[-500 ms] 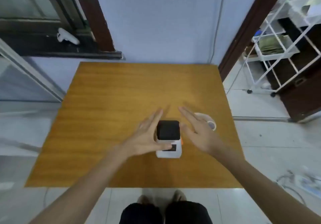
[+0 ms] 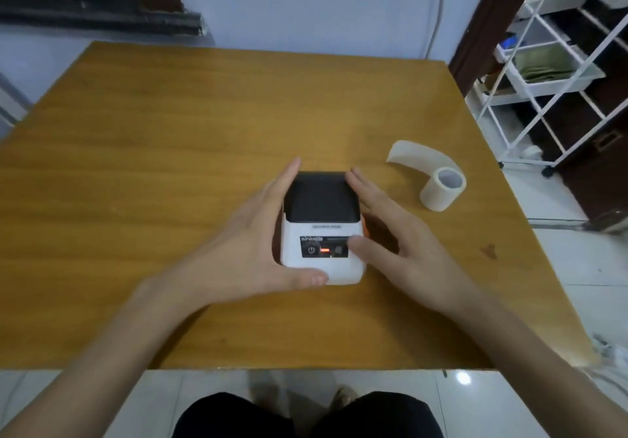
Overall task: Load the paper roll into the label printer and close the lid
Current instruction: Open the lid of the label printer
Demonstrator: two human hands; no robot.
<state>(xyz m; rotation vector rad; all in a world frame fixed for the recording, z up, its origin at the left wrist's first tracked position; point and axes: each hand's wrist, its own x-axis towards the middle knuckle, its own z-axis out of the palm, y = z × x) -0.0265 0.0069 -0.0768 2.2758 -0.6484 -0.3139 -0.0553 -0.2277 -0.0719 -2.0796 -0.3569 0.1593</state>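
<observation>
The label printer (image 2: 319,230) stands near the middle of the wooden table (image 2: 190,115). It has a white body, a black lid (image 2: 321,196) that lies shut, and a front panel with a red light. My left hand (image 2: 251,244) cups its left side, with the thumb along the front bottom edge. My right hand (image 2: 401,244) lies against its right side, fingertips at the lid's edge and thumb on the front panel. The white paper roll (image 2: 441,188) lies on the table to the right of the printer, apart from it, with a loose strip curling away to the left.
A white wire shelf cart (image 2: 557,74) on wheels stands off the table's right side. The table's near edge (image 2: 306,368) runs just in front of my legs. A wall and a dark window sill lie behind the table.
Both hands have closed in from hovering beside the printer to touching its sides. The view has moved closer, and the paper roll now shows fully beside my right hand.
</observation>
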